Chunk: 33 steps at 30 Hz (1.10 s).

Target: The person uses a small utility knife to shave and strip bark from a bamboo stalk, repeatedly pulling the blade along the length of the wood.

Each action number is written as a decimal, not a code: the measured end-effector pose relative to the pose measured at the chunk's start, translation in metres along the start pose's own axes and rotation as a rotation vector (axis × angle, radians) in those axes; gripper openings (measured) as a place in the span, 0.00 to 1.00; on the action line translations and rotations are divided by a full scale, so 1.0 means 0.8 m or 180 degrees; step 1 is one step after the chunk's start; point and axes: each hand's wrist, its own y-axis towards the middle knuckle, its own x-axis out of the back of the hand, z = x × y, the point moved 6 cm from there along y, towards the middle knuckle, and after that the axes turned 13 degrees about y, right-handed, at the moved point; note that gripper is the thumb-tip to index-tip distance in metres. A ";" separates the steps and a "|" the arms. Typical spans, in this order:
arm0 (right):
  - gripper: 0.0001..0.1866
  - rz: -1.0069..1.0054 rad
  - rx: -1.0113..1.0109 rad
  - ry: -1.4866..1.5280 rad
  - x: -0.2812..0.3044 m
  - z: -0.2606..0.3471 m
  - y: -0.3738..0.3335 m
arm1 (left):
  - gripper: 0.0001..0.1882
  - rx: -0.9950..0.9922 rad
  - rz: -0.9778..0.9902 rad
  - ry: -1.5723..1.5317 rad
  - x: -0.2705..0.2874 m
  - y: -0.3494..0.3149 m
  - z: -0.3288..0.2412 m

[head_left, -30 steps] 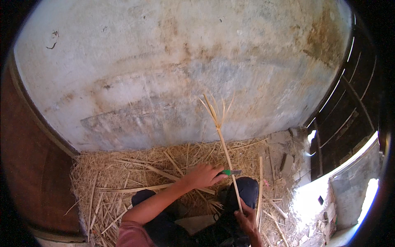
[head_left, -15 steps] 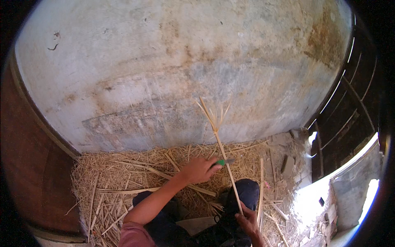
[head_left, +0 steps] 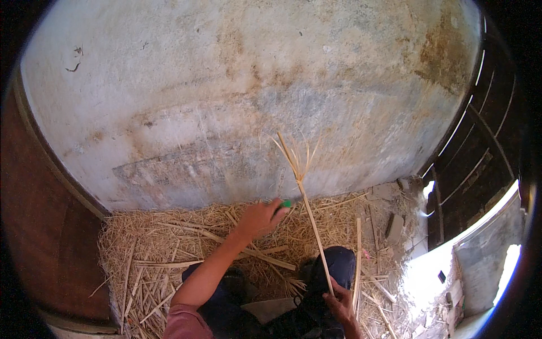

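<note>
My left hand [head_left: 261, 218] is closed around the green handle of a knife [head_left: 286, 204]. The blade is blurred and points toward a long, pale bamboo strip [head_left: 314, 225], close to its upper part; whether it touches cannot be told. At the strip's lower end, beside my right knee, my right hand [head_left: 339, 298] grips it. The strip slants up and away to the left. Its far end fans out into several thin curled shavings [head_left: 302, 161] in front of the wall.
Shavings and loose strips [head_left: 169, 237] cover the floor around my legs. A stained plaster wall [head_left: 254, 113] rises ahead. A brown panel [head_left: 51, 226] stands at left, dark slats [head_left: 474, 152] at right. A brick-like block [head_left: 394, 226] lies on the right.
My left hand with the knife has moved up and slightly left, toward the strip's frayed end. The strip's upper part has shifted slightly right; my right hand stays put.
</note>
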 end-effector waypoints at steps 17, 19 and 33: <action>0.36 0.0046 0.0139 -0.0012 -0.008 0.007 -0.001 | 0.27 -0.0288 0.0423 -0.0146 -0.005 -0.007 -0.030; 0.35 0.0046 0.0053 -0.0026 -0.009 0.007 -0.003 | 0.27 -0.0536 0.0475 -0.0281 0.001 -0.013 -0.043; 0.37 0.0142 0.0076 -0.0030 -0.015 0.017 -0.003 | 0.26 -0.0499 0.0501 -0.0084 -0.016 -0.012 -0.020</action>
